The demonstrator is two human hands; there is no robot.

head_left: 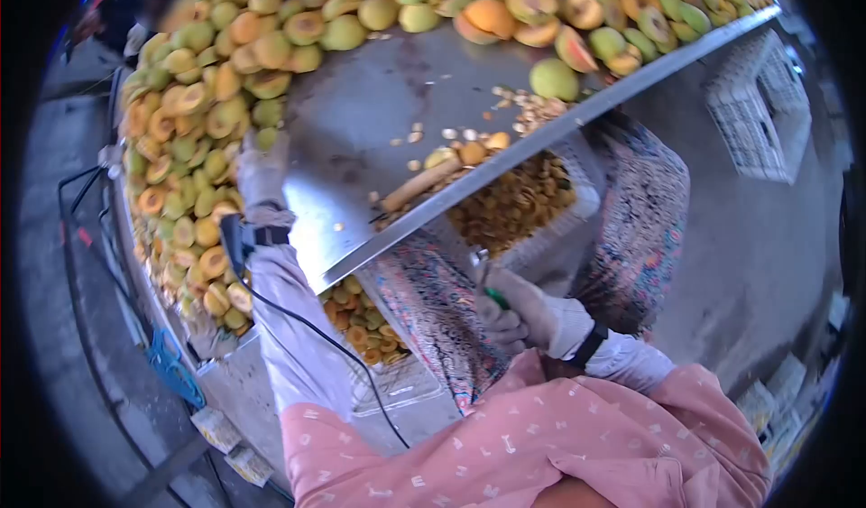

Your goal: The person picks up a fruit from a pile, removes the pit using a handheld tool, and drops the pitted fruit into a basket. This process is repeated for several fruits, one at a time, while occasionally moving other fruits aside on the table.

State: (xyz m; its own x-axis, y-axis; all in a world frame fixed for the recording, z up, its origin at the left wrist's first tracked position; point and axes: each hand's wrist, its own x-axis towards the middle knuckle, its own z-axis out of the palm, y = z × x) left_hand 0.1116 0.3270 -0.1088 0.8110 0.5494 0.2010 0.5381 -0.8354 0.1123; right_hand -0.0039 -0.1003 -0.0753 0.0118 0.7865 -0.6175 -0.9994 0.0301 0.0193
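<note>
My left hand, in a pale glove, reaches to the inner edge of the heap of halved fruit on the metal table. Its fingers are closed around a green fruit. Low over my lap, my right hand, also gloved, is wrapped round a small tool with a green handle and a metal tip. A wooden stick lies on the table near its front edge, beside some fruit pieces and loose pits.
A crate of pits stands between my knees. Another crate with fruit halves is under the table edge at left. A white crate sits on the floor at right. A black cable hangs from my left wrist.
</note>
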